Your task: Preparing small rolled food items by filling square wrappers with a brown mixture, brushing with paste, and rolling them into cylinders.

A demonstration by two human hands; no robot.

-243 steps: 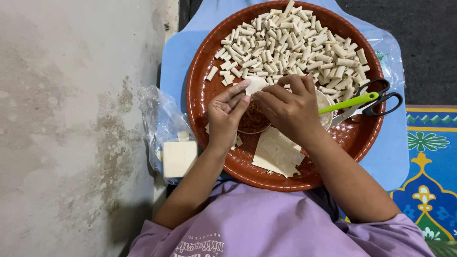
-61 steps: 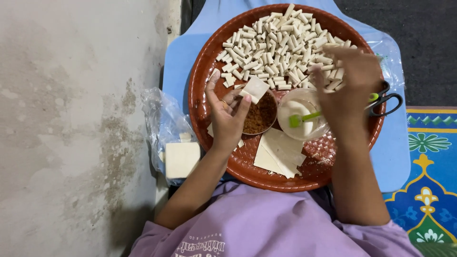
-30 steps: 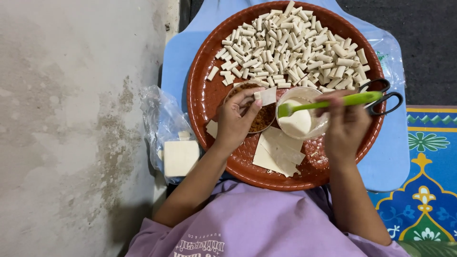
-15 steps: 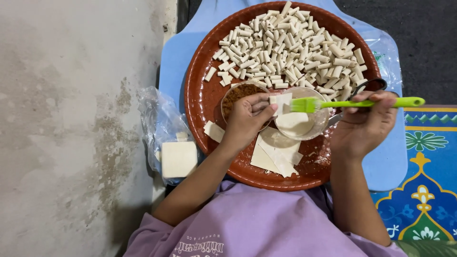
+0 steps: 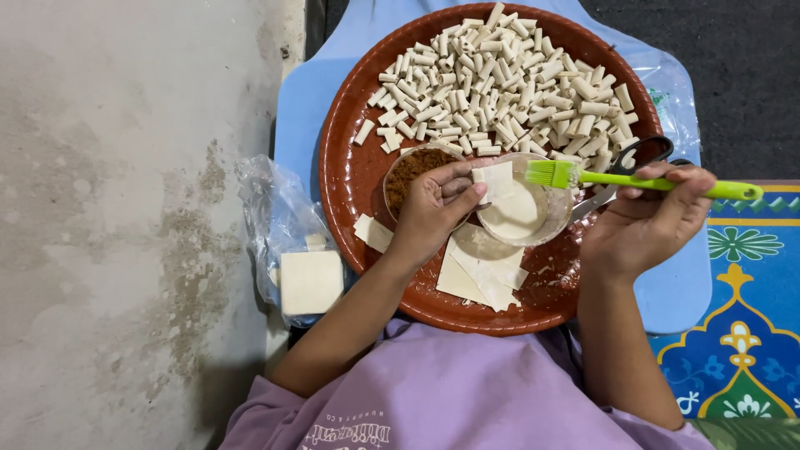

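In the middle of the frame, the left hand [image 5: 433, 208] pinches a small white wrapper [image 5: 497, 179] over the little bowl [image 5: 557, 218]. The right hand [image 5: 646, 221] has its fingers curled round a green brush [image 5: 642, 178]. The thin wrapper could tear or drop into the bowl if brushed too hard.

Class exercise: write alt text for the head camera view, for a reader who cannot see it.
Seen from above, a person's left hand holds a small pastry square while the right hand holds a green brush over a small bowl of white paste. Both are above a round brown tray heaped with rolled pastry sticks.
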